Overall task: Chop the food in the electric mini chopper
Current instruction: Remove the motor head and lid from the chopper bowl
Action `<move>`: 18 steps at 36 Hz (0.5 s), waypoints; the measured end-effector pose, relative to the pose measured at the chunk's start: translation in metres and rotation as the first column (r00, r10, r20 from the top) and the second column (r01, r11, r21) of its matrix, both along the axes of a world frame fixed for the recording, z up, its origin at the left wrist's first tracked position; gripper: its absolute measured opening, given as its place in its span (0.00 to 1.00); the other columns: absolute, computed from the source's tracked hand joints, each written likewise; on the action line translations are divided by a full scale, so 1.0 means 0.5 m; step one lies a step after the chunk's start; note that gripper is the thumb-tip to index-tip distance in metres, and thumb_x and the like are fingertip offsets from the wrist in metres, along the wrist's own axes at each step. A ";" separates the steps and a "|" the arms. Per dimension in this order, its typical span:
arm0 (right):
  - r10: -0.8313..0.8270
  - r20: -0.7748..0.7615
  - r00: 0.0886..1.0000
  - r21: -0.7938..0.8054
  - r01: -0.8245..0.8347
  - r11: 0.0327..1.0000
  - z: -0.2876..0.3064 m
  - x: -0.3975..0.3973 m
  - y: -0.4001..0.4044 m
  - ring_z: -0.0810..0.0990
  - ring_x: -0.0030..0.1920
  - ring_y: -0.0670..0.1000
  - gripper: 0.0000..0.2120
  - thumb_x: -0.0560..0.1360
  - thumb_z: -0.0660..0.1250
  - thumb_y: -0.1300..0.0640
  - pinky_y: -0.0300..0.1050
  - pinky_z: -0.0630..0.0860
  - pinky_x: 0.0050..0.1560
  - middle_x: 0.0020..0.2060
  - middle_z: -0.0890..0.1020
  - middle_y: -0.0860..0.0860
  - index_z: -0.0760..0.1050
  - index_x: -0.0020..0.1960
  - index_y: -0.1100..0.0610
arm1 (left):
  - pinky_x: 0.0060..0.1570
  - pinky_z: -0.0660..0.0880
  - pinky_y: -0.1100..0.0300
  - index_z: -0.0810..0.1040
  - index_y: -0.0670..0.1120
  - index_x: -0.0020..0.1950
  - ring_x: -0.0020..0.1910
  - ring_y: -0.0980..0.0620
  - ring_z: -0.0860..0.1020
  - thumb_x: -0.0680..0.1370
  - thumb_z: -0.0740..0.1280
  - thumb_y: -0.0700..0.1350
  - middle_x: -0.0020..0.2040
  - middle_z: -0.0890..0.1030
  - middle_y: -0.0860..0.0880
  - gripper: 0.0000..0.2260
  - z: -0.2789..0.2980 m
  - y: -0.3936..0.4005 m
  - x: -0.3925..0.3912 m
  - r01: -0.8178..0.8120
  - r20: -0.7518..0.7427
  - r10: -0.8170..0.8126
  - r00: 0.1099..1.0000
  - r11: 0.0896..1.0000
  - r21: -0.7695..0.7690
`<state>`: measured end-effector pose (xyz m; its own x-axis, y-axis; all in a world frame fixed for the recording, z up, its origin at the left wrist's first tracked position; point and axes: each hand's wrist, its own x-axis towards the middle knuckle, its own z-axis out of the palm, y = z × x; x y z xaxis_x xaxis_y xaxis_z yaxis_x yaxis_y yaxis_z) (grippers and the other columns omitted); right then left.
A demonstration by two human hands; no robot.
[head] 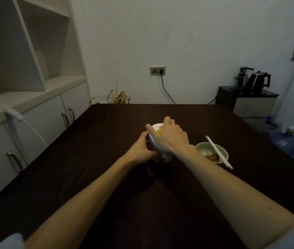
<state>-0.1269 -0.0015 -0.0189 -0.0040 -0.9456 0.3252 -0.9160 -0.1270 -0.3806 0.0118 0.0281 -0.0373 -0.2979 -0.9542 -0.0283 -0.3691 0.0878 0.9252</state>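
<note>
The electric mini chopper stands in the middle of the dark table; its white motor top carries an orange button and a yellow label, and its clear cup shows below my wrists. My right hand lies over the white top, fingers wrapped around its far side. My left hand grips the chopper's left side lower down, near the cup. What is inside the cup is hidden by both hands.
A green bowl with brownish food and white chopsticks across it sits just right of the chopper. White cabinets line the left wall. A black kettle stands on a stand at back right, with water jugs beside it.
</note>
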 end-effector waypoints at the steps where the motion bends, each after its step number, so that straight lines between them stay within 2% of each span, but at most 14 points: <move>1: -0.003 -0.001 1.000 -0.006 0.003 1.000 -0.002 0.001 -0.001 0.76 0.64 0.61 0.51 0.67 0.44 0.21 0.58 0.75 0.57 0.69 0.73 0.59 0.60 0.75 0.58 | 0.47 0.73 0.64 0.54 0.51 0.76 0.59 0.56 0.70 0.66 0.78 0.44 0.69 0.69 0.50 0.46 0.001 0.000 -0.005 -0.003 0.009 0.003 1.000 1.000 0.011; 3: -0.008 -0.005 1.000 -0.022 0.008 1.000 -0.005 -0.001 -0.001 0.76 0.64 0.61 0.51 0.67 0.45 0.20 0.58 0.75 0.56 0.68 0.73 0.58 0.61 0.74 0.57 | 0.40 0.72 0.67 0.53 0.51 0.75 0.59 0.55 0.72 0.65 0.79 0.45 0.65 0.71 0.51 0.47 -0.002 0.000 -0.018 -0.027 0.021 0.027 0.999 1.000 0.002; 6: 0.002 -0.007 1.000 -0.044 -0.002 0.999 -0.010 -0.005 0.001 0.77 0.61 0.60 0.49 0.66 0.47 0.19 0.57 0.76 0.54 0.65 0.74 0.57 0.65 0.72 0.53 | 0.36 0.73 0.69 0.49 0.51 0.75 0.51 0.59 0.73 0.66 0.79 0.44 0.55 0.70 0.58 0.49 -0.011 0.002 -0.040 -0.052 -0.019 0.051 0.999 0.998 -0.034; 8: 0.016 -0.009 1.000 -0.040 -0.016 0.999 -0.013 -0.007 0.001 0.77 0.59 0.60 0.48 0.65 0.49 0.19 0.55 0.75 0.51 0.64 0.74 0.56 0.66 0.72 0.50 | 0.39 0.73 0.69 0.48 0.53 0.74 0.54 0.58 0.73 0.67 0.78 0.44 0.59 0.71 0.56 0.48 -0.019 0.004 -0.052 -0.043 -0.060 0.039 0.997 0.998 -0.055; 10: 0.026 -0.011 1.000 -0.041 -0.027 0.999 -0.016 -0.011 0.000 0.76 0.58 0.59 0.46 0.64 0.52 0.20 0.52 0.72 0.48 0.63 0.74 0.56 0.66 0.71 0.49 | 0.41 0.74 0.70 0.51 0.54 0.72 0.60 0.54 0.73 0.68 0.78 0.41 0.65 0.71 0.50 0.44 -0.029 0.005 -0.062 -0.058 -0.112 0.049 0.992 0.995 -0.079; 13: 0.024 -0.019 1.000 -0.051 -0.025 0.998 -0.022 -0.014 -0.004 0.76 0.57 0.58 0.43 0.65 0.56 0.22 0.50 0.69 0.46 0.63 0.74 0.55 0.66 0.71 0.48 | 0.49 0.69 0.76 0.56 0.49 0.76 0.64 0.54 0.71 0.67 0.78 0.37 0.70 0.69 0.49 0.44 -0.047 0.002 -0.075 -0.210 -0.070 0.199 0.977 0.953 -0.219; 15: 0.016 -0.030 0.999 -0.054 -0.017 0.998 -0.025 -0.012 -0.006 0.76 0.57 0.58 0.43 0.65 0.55 0.21 0.50 0.70 0.45 0.62 0.74 0.54 0.66 0.71 0.48 | 0.53 0.69 0.71 0.60 0.48 0.75 0.62 0.56 0.72 0.66 0.79 0.38 0.68 0.71 0.51 0.43 -0.056 0.001 -0.084 -0.280 -0.073 0.271 0.960 0.923 -0.264; 16: 0.016 -0.029 0.999 -0.055 -0.018 0.998 -0.026 -0.012 -0.006 0.76 0.56 0.58 0.43 0.65 0.55 0.21 0.49 0.70 0.45 0.62 0.74 0.54 0.66 0.71 0.47 | 0.52 0.70 0.70 0.60 0.49 0.75 0.60 0.58 0.73 0.66 0.79 0.38 0.66 0.72 0.53 0.42 -0.060 0.000 -0.087 -0.297 -0.092 0.283 0.955 0.919 -0.259; 18: 0.033 -0.026 0.999 -0.053 -0.034 0.998 -0.027 -0.011 -0.010 0.76 0.55 0.57 0.42 0.65 0.56 0.22 0.48 0.70 0.44 0.62 0.73 0.54 0.67 0.71 0.47 | 0.43 0.73 0.71 0.62 0.55 0.71 0.54 0.59 0.75 0.65 0.80 0.41 0.61 0.74 0.56 0.40 -0.057 -0.001 -0.086 -0.302 -0.146 0.279 0.949 0.938 -0.170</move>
<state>-0.1326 -0.0064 -0.0322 0.0362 -0.9264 0.3748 -0.9201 -0.1773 -0.3493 -0.0312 0.0277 -0.0660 0.0027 -0.9839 0.1785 -0.2939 0.1699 0.9406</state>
